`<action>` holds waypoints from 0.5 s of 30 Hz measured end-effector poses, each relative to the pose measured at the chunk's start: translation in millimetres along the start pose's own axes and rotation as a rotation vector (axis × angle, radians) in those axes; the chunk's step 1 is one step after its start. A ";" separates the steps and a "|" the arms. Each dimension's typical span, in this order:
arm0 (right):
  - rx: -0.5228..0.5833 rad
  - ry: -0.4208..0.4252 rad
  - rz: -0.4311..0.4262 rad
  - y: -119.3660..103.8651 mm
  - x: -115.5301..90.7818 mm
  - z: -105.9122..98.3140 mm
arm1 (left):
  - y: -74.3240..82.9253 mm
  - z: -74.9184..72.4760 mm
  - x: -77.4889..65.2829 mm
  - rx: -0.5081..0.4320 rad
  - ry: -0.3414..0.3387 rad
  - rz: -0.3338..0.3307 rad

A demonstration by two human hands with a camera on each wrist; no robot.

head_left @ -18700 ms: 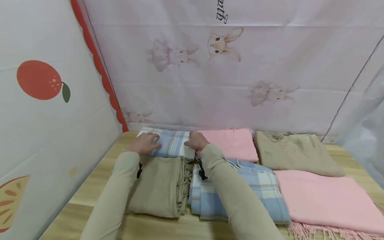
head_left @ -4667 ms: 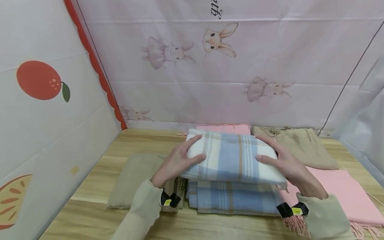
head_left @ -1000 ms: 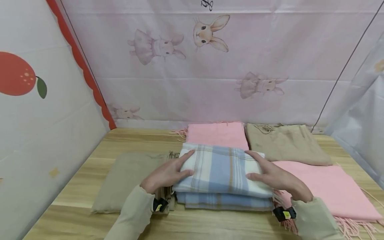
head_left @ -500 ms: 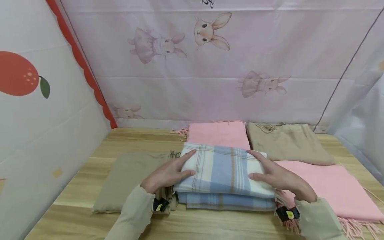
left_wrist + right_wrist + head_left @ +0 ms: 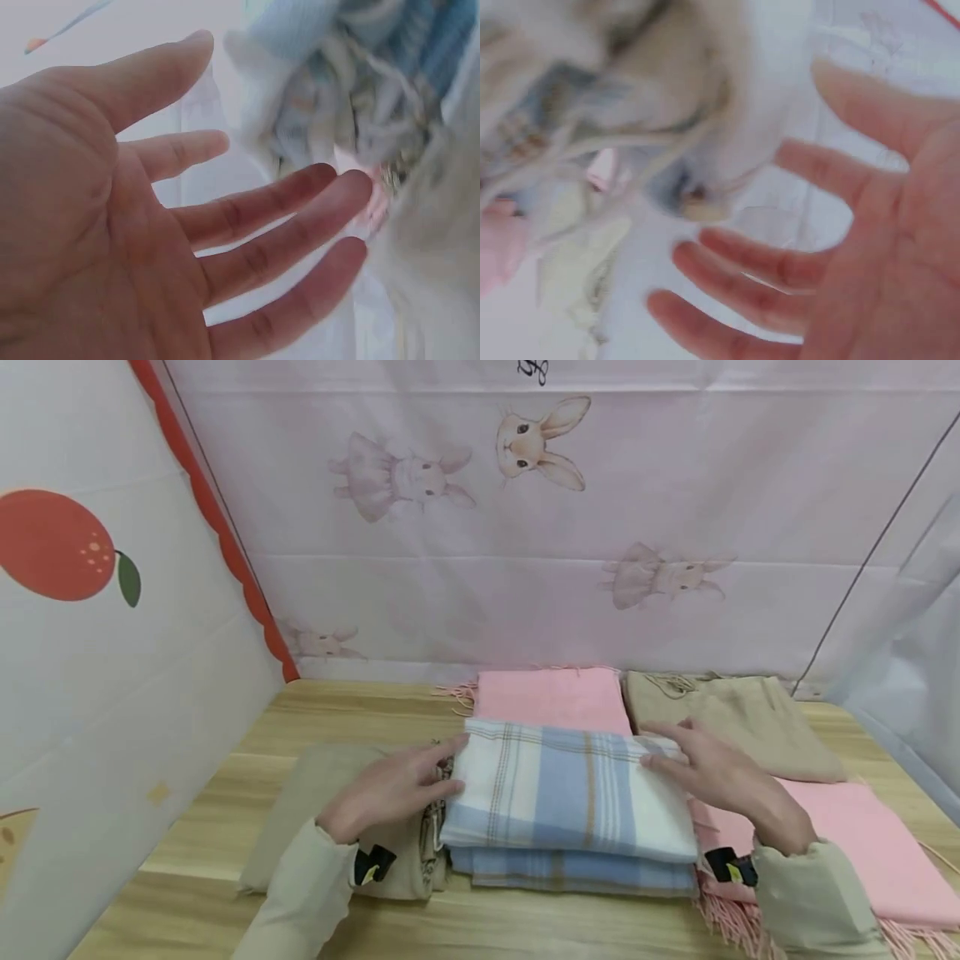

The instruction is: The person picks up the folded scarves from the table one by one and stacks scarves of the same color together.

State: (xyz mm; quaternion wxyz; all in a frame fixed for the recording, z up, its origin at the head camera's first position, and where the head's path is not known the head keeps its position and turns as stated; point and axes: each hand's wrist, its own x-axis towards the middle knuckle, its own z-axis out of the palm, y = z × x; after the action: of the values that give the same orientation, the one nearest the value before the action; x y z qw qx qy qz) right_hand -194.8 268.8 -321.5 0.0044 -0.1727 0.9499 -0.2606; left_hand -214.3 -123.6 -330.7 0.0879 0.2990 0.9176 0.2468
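A folded white-and-blue plaid scarf (image 5: 570,785) lies on top of a second, bluer plaid scarf (image 5: 577,870), both stacked in the middle of the table. At the stack's left side is my left hand (image 5: 390,789), its fingers spread and extended toward the edge of the upper scarf. My right hand (image 5: 720,777) is at the right side, fingertips right at the upper scarf's far right corner. Both wrist views show spread fingers and bare palms, with the blurred scarf edge beyond the fingertips. The left hand overlaps a folded beige scarf (image 5: 315,810) in the head view.
Behind the stack lies a folded pink scarf (image 5: 551,697), with a beige scarf (image 5: 738,727) to its right. Another pink scarf (image 5: 862,852) with fringe is at the front right. A printed curtain (image 5: 465,527) stands behind the wooden table (image 5: 360,706).
Earlier, the white-and-blue plaid scarf came from the back left and was laid on the other plaid scarf. Just now both hands have let go and drawn apart sideways.
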 end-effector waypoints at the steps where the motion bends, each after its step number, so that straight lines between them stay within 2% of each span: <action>1: -0.015 0.029 0.002 -4.1 0.3 -0.9 | -1.4 -1.2 -2.6 -0.006 0.008 -0.005; 6: -0.035 0.106 -0.052 -26.3 4.0 -0.8 | -8.6 -5.6 -15.6 0.007 0.038 -0.014; 15: 0.100 0.098 -0.142 -64.2 12.2 9.8 | -15.3 -14.6 -34.8 0.052 0.097 0.008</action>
State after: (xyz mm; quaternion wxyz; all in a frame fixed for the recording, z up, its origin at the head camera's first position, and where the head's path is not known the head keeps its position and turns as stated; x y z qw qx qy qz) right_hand -184.3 208.3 -297.1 -0.0521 -0.2262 0.9201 -0.3156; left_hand -198.5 -160.8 -325.4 0.0345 0.2927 0.9256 0.2375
